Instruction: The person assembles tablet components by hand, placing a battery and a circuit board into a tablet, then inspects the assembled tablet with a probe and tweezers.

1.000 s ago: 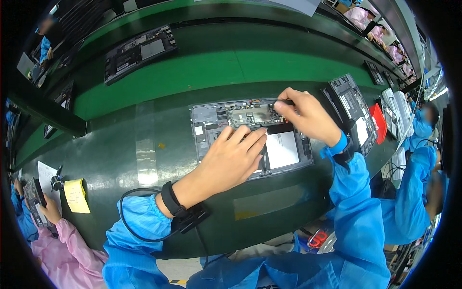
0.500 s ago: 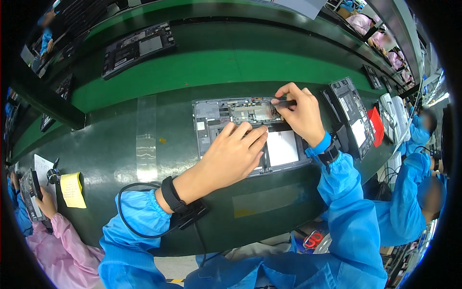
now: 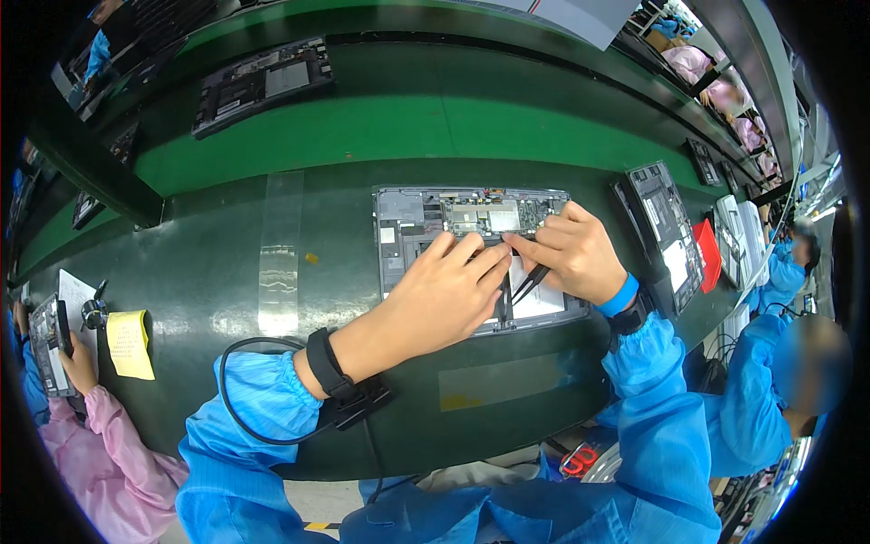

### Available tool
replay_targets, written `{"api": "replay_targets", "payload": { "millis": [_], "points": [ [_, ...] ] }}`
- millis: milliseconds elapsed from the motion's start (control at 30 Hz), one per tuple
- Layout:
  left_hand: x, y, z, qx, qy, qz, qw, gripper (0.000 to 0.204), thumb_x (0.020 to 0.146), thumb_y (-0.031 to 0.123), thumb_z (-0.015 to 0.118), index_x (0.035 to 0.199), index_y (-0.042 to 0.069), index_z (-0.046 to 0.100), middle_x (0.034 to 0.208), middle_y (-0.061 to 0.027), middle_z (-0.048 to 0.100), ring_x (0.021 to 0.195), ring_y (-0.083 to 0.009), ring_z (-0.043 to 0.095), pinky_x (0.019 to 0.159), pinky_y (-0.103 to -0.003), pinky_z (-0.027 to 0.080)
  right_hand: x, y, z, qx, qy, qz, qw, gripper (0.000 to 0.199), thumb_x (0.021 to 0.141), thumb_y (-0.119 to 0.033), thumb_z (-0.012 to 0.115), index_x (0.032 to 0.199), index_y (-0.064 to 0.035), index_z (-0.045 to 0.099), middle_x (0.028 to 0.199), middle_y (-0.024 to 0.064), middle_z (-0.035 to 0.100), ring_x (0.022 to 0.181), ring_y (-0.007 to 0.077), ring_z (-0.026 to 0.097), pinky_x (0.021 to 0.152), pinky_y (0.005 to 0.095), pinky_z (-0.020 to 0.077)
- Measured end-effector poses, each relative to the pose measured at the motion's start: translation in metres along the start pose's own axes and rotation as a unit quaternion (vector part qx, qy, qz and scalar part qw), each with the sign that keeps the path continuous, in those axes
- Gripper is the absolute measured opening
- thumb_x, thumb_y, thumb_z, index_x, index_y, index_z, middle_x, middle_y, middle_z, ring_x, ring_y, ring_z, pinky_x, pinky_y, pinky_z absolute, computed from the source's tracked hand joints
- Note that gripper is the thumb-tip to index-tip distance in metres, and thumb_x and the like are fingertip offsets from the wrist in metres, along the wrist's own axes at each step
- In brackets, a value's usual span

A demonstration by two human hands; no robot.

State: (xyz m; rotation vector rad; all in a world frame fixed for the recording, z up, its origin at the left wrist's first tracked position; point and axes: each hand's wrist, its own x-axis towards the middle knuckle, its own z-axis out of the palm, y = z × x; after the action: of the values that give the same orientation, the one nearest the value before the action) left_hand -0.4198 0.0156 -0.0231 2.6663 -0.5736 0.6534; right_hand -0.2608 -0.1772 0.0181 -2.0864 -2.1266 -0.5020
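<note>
At twelve o'clock lay a flat, dark-grey laptop base point(image 3: 406, 208), already uncovered, its long greenish circuit board point(image 3: 494, 218) in place; at its three o'clock, the right hand point(image 3: 580, 257) gripped slim black tweezers point(image 3: 536, 276); from seven o'clock stretched the left hand point(image 3: 460, 286), its fingers' grasp hidden from me.

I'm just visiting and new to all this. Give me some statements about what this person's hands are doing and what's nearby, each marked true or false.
1. The right hand holds black tweezers. True.
2. The left hand is on the yellow paper. False: the left hand is over the opened laptop.
3. The blue wristband is on the left wrist. False: it is on the right wrist; the left wears a black band.
4. The yellow paper lies left of the opened laptop. True.
5. The person's sleeves are pink. False: they are blue.
</note>
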Motion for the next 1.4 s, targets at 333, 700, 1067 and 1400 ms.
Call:
{"api": "replay_targets", "payload": {
  "millis": [333, 700, 1067, 1400],
  "points": [
    [0.000, 0.001, 0.001, 0.010, 0.007, 0.007, 1.000, 0.044, 0.089, 0.021, 0.071, 0.126, -0.001, 0.067, 0.127, -0.0079, 0.065, 0.108, -0.0237, 0.054, 0.090, -0.038, 0.044, 0.004, -0.002, -0.007, -0.030, -0.028, -0.016, 0.999, 0.048, 0.064, -0.013, 0.076, 0.112, -0.0082, 0.077, 0.074, -0.0038, 0.058, 0.071, 0.0160, 0.058, 0.070, 0.0325, 0.0416],
    [-0.002, 0.000, 0.002, 0.003, 0.017, 0.011, 1.000, 0.041, 0.089, 0.020, 0.070, 0.124, -0.002, 0.067, 0.127, -0.0078, 0.065, 0.107, -0.0236, 0.054, 0.091, -0.039, 0.044, 0.020, 0.003, 0.012, 0.274, -0.006, 0.307, 0.911, 0.022, 0.076, -0.011, 0.078, 0.096, -0.0052, 0.073, 0.073, 0.0024, 0.066, 0.062, 0.0139, 0.048, 0.071, 0.0289, 0.0363],
    [-0.001, -0.003, 0.002, 0.006, -0.004, 0.007, 1.000, 0.039, 0.090, 0.019, 0.069, 0.122, -0.004, 0.068, 0.127, -0.0080, 0.066, 0.104, -0.0223, 0.055, 0.090, -0.037, 0.044, 0.015, 0.013, 0.034, 0.384, 0.018, 0.354, 0.852, 0.022, 0.080, -0.014, 0.080, 0.093, -0.0017, 0.067, 0.082, 0.0031, 0.073, 0.065, 0.0067, 0.055, 0.063, 0.0250, 0.0468],
    [-0.003, -0.003, 0.006, -0.005, 0.000, 0.010, 1.000, 0.038, 0.090, 0.019, 0.069, 0.120, -0.003, 0.068, 0.116, -0.0058, 0.067, 0.100, -0.0219, 0.054, 0.089, -0.037, 0.044, 0.008, 0.001, 0.009, 0.080, 0.048, 0.038, 0.995, 0.025, 0.072, -0.009, 0.082, 0.096, -0.0102, 0.077, 0.067, -0.0008, 0.058, 0.060, 0.0164, 0.055, 0.064, 0.0331, 0.0377]
  ]
}}
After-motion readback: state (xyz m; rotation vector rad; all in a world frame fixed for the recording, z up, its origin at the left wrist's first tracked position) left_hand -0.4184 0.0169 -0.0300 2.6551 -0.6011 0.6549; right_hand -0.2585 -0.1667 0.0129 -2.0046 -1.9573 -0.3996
